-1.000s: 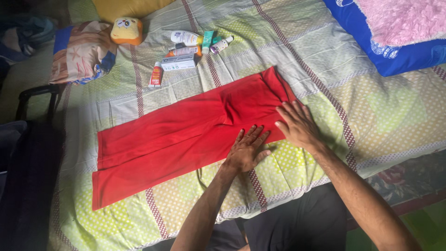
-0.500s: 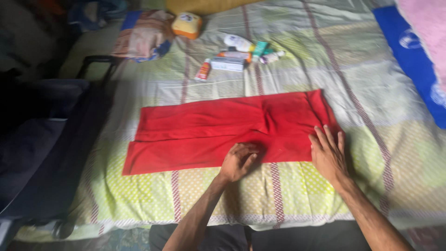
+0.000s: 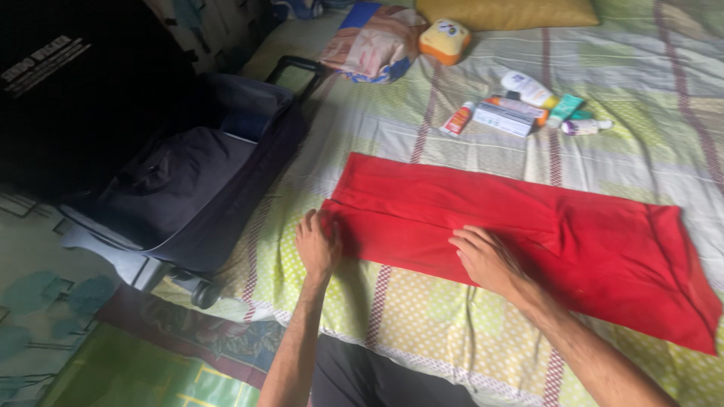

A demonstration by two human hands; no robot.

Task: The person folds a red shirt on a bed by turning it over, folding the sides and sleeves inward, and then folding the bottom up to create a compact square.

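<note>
Nearest the camera, the left hand was laid flat and open on the leg-end corner of the red trousers, its fingers spread on the cloth with nothing closed in its grip. A second before, it had been pressed near the middle of the garment's near edge; it had since been slid along to the hem. The right hand had likewise been carried leftward, from the waistband end to the middle of the near leg, and was rested there palm down, fingers loosely spread and holding nothing, though whether a fold was being pinched under the fingertips could not quite be told.

The trousers were spread lengthwise on the bed, over a green and yellow patterned bedsheet, with one leg lapped on the other. The shift of both hands suggested that the cloth had been smoothed from waist toward hem and that the leg end was now being attended to.

To the left, an open dark suitcase was stood against the bed's edge. Farther off, a cluster of toiletry tubes and bottles was laid beyond the trousers, well apart from them. Farthest away, a small orange and yellow soft toy and a yellow pillow were seen.
</note>
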